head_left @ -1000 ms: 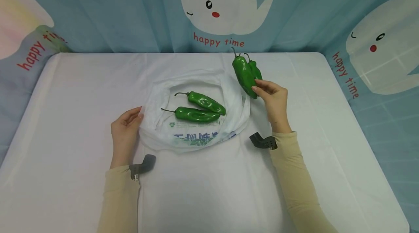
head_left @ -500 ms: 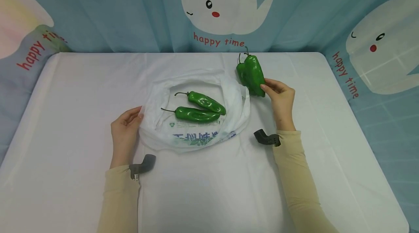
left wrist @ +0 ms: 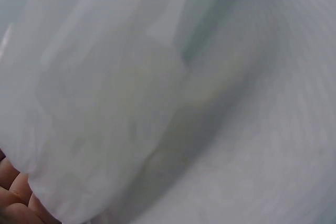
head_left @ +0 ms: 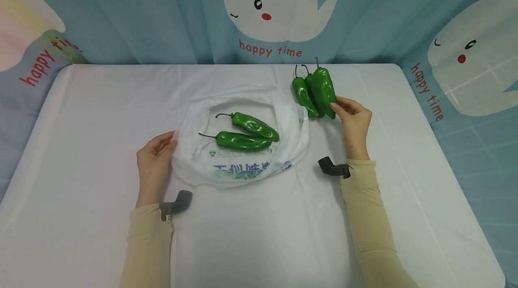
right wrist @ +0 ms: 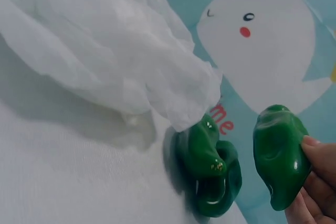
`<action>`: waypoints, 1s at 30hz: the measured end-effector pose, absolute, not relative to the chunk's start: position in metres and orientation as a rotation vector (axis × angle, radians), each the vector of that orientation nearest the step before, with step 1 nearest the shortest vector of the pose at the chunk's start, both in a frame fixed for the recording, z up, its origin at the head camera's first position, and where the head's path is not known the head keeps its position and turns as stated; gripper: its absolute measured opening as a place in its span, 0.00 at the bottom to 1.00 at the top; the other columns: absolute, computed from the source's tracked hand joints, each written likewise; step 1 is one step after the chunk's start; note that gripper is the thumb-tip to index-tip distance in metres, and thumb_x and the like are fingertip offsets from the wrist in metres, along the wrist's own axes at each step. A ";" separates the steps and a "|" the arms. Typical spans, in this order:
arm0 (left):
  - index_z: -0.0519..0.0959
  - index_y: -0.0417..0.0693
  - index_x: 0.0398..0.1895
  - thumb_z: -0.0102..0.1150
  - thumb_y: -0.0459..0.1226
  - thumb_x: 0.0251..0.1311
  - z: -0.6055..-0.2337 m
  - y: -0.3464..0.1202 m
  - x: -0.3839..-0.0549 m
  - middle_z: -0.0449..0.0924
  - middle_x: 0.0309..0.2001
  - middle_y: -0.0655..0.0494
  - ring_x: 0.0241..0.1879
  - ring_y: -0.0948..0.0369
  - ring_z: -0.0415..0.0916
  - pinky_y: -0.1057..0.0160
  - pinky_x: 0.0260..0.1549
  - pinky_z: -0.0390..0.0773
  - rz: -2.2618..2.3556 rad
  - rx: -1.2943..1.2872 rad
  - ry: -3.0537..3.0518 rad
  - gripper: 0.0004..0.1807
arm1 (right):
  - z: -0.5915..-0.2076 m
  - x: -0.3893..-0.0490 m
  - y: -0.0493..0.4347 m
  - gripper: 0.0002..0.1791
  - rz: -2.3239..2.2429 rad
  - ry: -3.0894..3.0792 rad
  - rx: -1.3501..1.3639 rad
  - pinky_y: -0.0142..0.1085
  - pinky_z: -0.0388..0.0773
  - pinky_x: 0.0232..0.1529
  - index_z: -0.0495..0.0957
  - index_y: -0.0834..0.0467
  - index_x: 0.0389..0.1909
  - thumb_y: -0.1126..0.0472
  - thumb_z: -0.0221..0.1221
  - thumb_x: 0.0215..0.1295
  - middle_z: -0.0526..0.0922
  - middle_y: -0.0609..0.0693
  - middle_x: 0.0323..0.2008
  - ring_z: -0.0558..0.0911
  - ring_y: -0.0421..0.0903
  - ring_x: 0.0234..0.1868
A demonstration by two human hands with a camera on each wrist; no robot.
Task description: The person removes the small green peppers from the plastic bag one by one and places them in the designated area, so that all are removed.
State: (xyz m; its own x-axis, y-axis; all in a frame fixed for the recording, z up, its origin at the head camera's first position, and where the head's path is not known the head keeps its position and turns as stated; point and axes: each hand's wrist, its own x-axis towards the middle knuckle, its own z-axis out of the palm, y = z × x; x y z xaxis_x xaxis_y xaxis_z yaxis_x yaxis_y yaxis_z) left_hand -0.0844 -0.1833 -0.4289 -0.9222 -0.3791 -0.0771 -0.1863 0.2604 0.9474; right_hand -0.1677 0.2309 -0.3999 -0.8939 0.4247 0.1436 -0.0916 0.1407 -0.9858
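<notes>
My right fingers (head_left: 348, 103) are pinching a green pepper (head_left: 325, 89) to the right of the white bag (head_left: 289, 121), partly hiding the middle pepper (head_left: 312, 88). My left fingers (head_left: 163, 138) are gripping the bag's edge, cropping off in the left-wrist view.

Red lettering (head_left: 270, 48) on the light-blue curtain (head_left: 174, 13) reads "happy time" three times: at centre, at right, and at left, where a fold distorts the last letters. The right wrist view catches only "me". On the white plastic bag (head_left: 292, 132), large blue characters (head_left: 242, 167) appear upside down, not clearly legible; above them are a small green recycling sign (head_left: 212, 154) and a line of print (head_left: 238, 154) too tiny to read.
</notes>
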 end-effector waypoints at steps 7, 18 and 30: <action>0.79 0.39 0.53 0.56 0.33 0.64 -0.429 -0.183 -0.085 0.79 0.49 0.43 0.41 0.71 0.77 0.79 0.39 0.74 -1.747 0.545 -2.345 0.15 | -0.406 -0.169 0.238 0.12 1.757 -2.057 -0.342 0.26 0.76 0.37 0.84 0.65 0.39 0.68 0.68 0.53 0.85 0.51 0.37 0.81 0.42 0.38; 0.79 0.40 0.53 0.57 0.34 0.64 -0.431 -0.184 -0.085 0.79 0.49 0.43 0.40 0.72 0.77 0.79 0.39 0.74 -1.742 0.542 -2.352 0.15 | -0.411 -0.171 0.247 0.13 1.692 -2.069 -0.405 0.25 0.77 0.38 0.83 0.66 0.40 0.68 0.68 0.53 0.85 0.52 0.38 0.81 0.41 0.37; 0.79 0.40 0.52 0.57 0.34 0.64 -0.431 -0.185 -0.085 0.80 0.48 0.43 0.40 0.72 0.77 0.79 0.38 0.74 -1.747 0.530 -2.338 0.15 | -0.421 -0.175 0.257 0.15 1.601 -2.172 -0.481 0.23 0.74 0.34 0.83 0.67 0.42 0.65 0.68 0.54 0.85 0.53 0.38 0.80 0.37 0.34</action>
State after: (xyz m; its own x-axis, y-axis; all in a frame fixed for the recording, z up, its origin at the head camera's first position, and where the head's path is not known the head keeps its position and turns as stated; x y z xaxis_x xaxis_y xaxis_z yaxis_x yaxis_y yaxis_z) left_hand -0.0852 -0.1851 -0.4314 -0.9213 -0.3820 -0.0719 -0.1772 0.2482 0.9524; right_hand -0.1747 0.2574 -0.4214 -0.8616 0.4950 0.1123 0.0394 0.2858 -0.9575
